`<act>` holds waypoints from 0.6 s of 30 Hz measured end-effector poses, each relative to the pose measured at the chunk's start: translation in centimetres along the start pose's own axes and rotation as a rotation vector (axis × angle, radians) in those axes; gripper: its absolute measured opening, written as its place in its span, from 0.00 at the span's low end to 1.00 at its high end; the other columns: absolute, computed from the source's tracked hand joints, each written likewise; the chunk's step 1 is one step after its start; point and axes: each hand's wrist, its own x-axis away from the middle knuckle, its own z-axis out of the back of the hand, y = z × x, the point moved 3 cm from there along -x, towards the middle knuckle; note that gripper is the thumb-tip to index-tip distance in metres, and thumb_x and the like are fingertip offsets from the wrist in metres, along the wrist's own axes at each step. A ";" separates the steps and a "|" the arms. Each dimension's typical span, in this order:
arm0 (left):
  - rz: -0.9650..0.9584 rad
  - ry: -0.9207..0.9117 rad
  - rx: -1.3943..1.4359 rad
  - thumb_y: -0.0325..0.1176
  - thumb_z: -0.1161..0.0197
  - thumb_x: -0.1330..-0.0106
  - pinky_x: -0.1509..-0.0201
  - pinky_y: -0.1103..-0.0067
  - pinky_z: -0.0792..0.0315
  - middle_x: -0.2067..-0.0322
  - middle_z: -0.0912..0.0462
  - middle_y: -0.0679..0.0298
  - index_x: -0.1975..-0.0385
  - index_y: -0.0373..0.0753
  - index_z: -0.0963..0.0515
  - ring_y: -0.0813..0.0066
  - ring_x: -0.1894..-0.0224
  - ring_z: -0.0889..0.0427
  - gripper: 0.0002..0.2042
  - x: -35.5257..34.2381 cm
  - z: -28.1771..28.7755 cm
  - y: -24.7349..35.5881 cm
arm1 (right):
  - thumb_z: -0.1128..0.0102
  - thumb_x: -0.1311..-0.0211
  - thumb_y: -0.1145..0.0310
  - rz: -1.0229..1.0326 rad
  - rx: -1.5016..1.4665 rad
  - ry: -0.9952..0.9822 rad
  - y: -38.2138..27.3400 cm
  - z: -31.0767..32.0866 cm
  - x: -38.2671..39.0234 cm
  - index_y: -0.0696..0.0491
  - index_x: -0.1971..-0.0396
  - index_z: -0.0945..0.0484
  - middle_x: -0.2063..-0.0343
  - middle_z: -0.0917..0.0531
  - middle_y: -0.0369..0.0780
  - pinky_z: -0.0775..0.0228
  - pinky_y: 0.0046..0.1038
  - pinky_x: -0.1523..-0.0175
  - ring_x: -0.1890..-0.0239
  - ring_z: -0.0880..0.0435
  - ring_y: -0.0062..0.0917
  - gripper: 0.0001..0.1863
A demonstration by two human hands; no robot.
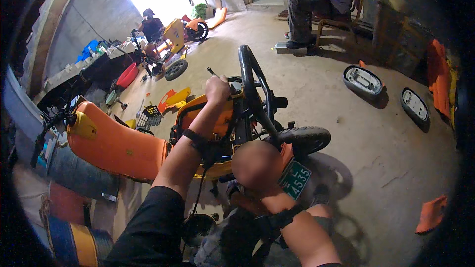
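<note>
In front of me is a partly stripped orange scooter (118, 143), its handlebars to the left and its rear wheel (311, 140) to the right. My left hand (217, 89) is closed over the open seat area, and the end of a short dark metal rod (211, 71) sticks out of the fist. Beside that fist rises a black tubular rear rack (251, 89). Lower down, near the green number plate (296, 179), is my right hand (257, 165). A blur covers its fingers, so their grip is hidden. A thin black cable hangs below the scooter body.
Two upturned seats (363, 80) lie on the floor at right, with an orange panel piece (431, 214) nearer me. A loose tyre (175, 69), yellow panels (179, 98) and a red basin (127, 74) lie at far left. One person sits on a chair (363, 0); another works beside a second scooter.
</note>
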 end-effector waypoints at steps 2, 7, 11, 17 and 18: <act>-0.052 -0.017 -0.032 0.43 0.46 0.32 0.49 0.58 0.26 0.62 0.18 0.41 0.65 0.27 0.20 0.43 0.57 0.18 0.20 -0.4 0.2 -0.7 | 0.38 0.58 0.71 0.002 -0.012 0.023 -0.3 -0.3 -0.2 0.47 0.71 0.18 0.70 0.17 0.35 0.39 0.37 0.45 0.56 0.20 0.30 0.09; -0.196 -0.075 -0.089 0.43 0.47 0.32 0.50 0.58 0.26 0.64 0.18 0.41 0.66 0.28 0.20 0.43 0.58 0.18 0.20 0.0 0.9 0.9 | 0.40 0.58 0.71 -0.021 -0.028 0.030 0.2 -0.3 -0.1 0.47 0.72 0.17 0.71 0.17 0.34 0.40 0.37 0.45 0.57 0.20 0.30 0.09; -0.346 -0.009 -0.063 0.43 0.47 0.33 0.52 0.57 0.26 0.66 0.18 0.41 0.67 0.29 0.21 0.43 0.60 0.18 0.19 0.0 0.8 1.0 | 0.40 0.58 0.71 -0.002 -0.026 0.042 0.4 -0.6 0.0 0.46 0.72 0.17 0.71 0.18 0.34 0.40 0.36 0.46 0.57 0.20 0.29 0.09; -0.533 -0.074 -0.001 0.41 0.47 0.32 0.53 0.56 0.27 0.66 0.19 0.41 0.64 0.31 0.22 0.41 0.60 0.20 0.16 -0.5 0.5 1.5 | 0.40 0.58 0.70 0.012 -0.004 0.041 0.4 -0.4 0.0 0.46 0.73 0.18 0.71 0.18 0.34 0.40 0.35 0.47 0.58 0.20 0.28 0.08; -0.560 -0.089 0.009 0.41 0.47 0.32 0.53 0.55 0.27 0.66 0.19 0.41 0.63 0.32 0.22 0.41 0.60 0.20 0.16 -0.4 0.5 1.7 | 0.40 0.58 0.70 0.011 -0.007 0.041 0.5 -0.4 0.0 0.46 0.74 0.18 0.71 0.18 0.34 0.40 0.34 0.47 0.58 0.20 0.28 0.08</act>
